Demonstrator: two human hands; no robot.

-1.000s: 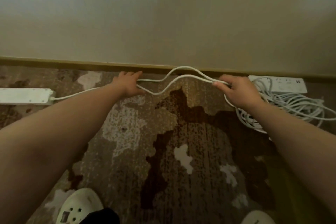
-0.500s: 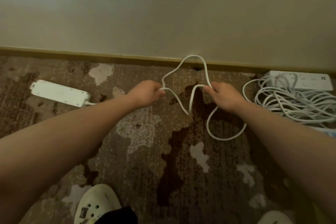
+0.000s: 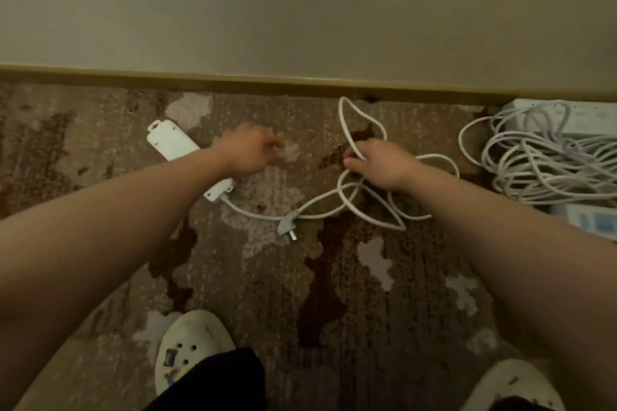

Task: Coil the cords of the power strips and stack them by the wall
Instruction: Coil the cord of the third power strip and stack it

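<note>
A white power strip (image 3: pixel 170 141) lies slantwise on the carpet, partly under my left forearm. Its white cord (image 3: pixel 347 207) runs right into loose loops, and its plug (image 3: pixel 287 227) lies on the carpet below them. My right hand (image 3: pixel 380 163) grips several loops of that cord above the floor. My left hand (image 3: pixel 248 152) hovers blurred just right of the strip, fingers loose, holding nothing. At the right edge, another power strip (image 3: pixel 581 117) lies by the wall with a pile of coiled cord (image 3: pixel 547 167) on and before it.
The wall's baseboard (image 3: pixel 233 82) runs across the top of the patterned carpet. A third strip (image 3: pixel 594 220) shows at the right edge below the pile. My two white clogs (image 3: pixel 190 344) (image 3: pixel 510 384) stand at the bottom.
My left hand has let go of the cord and moved left. The power strip has slid nearer and turned. The cord loops have gathered in my right hand, and the plug has come into view.
</note>
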